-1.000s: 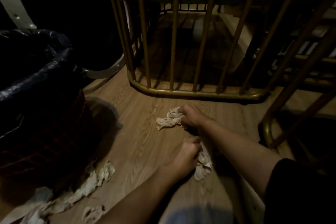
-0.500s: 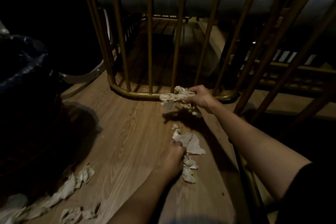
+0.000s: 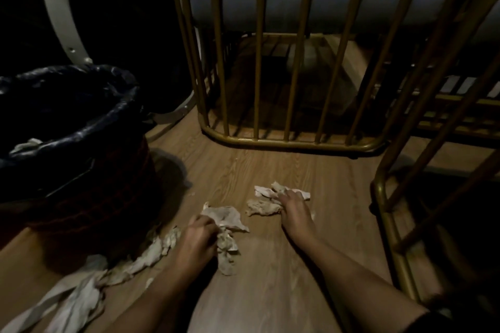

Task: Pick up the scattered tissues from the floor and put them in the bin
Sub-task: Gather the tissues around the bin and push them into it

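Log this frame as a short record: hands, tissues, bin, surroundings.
left hand: grip closed on a crumpled tissue bunch, low over the floor
right hand: pressed on a tissue clump on the floor; grip unclear
loose tissues: trail along the bin's base, unpicked
bin: left, black liner, one tissue inside
surroundings: wood floor, gold metal frame ahead

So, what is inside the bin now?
The bin has a dark liner. One pale tissue lies inside by the near rim. The rest of the inside is too dark to see, so more may lie deeper.
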Demonstrator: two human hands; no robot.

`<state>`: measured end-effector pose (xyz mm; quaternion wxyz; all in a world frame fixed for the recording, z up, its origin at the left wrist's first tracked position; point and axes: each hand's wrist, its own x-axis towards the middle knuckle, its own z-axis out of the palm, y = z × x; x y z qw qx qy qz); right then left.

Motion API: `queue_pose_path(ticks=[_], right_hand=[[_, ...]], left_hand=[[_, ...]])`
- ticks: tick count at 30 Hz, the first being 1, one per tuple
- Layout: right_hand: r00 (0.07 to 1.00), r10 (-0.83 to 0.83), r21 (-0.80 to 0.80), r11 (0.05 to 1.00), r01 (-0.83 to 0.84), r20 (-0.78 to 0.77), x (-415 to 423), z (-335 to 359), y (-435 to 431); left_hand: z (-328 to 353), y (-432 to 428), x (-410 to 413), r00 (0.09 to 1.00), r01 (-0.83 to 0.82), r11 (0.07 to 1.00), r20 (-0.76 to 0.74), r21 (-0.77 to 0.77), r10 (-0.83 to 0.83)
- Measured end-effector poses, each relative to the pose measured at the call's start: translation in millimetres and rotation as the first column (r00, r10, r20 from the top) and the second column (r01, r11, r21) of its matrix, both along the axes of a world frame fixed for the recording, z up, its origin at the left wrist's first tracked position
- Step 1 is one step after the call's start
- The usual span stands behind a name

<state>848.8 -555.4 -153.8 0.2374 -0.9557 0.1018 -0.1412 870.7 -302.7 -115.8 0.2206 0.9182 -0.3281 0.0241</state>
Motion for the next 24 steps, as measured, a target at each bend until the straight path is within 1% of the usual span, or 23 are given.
queue_pose_path(ticks=[2, 3, 7, 10, 13, 15, 17, 19, 21, 22, 23, 24], right_hand=[[1.000, 0.020, 0.022, 1.000, -0.020, 0.004, -3, 0, 10], [0.998, 0.050, 0.052, 0.997, -0.049, -0.024, -2, 4, 16], [0.970, 0.232, 0.150, 0.964, -0.220, -0.067, 13, 12, 62], [0.929, 0.371, 0.154, 0.918, -0.366, -0.003, 20, 25, 121], [0.893, 0.448, 0.137, 0.883, -0.449, 0.034, 33, 41, 170], [0.897, 0.442, 0.141, 0.887, -0.440, 0.021, 50, 41, 188], [0.930, 0.367, 0.237, 0.904, -0.356, -0.002, 69, 42, 195], [0.954, 0.292, 0.268, 0.927, -0.263, -0.071, 87, 45, 192], [0.946, 0.243, 0.176, 0.962, -0.208, -0.213, 100, 45, 183], [0.930, 0.225, 0.112, 0.973, -0.200, -0.290, 103, 46, 179], [0.906, 0.221, 0.030, 0.974, -0.225, -0.360, 104, 46, 178], [0.889, 0.236, -0.048, 0.960, -0.276, -0.393, 103, 43, 179]], left_hand=[[6, 20, -1, 0.998, -0.050, 0.999, 0.026, -0.001, 0.050], [9, 32, -2, 0.996, -0.084, 0.996, 0.037, -0.015, 0.085], [23, 85, -11, 0.971, -0.231, 0.971, 0.053, -0.058, 0.234], [33, 130, -29, 0.942, -0.328, 0.943, 0.051, -0.050, 0.331], [37, 171, -52, 0.909, -0.415, 0.909, 0.023, -0.041, 0.416], [35, 190, -62, 0.873, -0.487, 0.870, -0.043, -0.078, 0.485], [32, 198, -65, 0.816, -0.576, 0.809, -0.131, -0.112, 0.563], [30, 196, -63, 0.761, -0.638, 0.766, -0.208, -0.075, 0.614], [24, 191, -56, 0.706, -0.674, 0.738, -0.277, 0.020, 0.652], [21, 190, -50, 0.675, -0.683, 0.724, -0.298, 0.097, 0.675], [17, 189, -44, 0.649, -0.684, 0.711, -0.310, 0.165, 0.695], [18, 187, -41, 0.624, -0.690, 0.694, -0.317, 0.204, 0.714]])
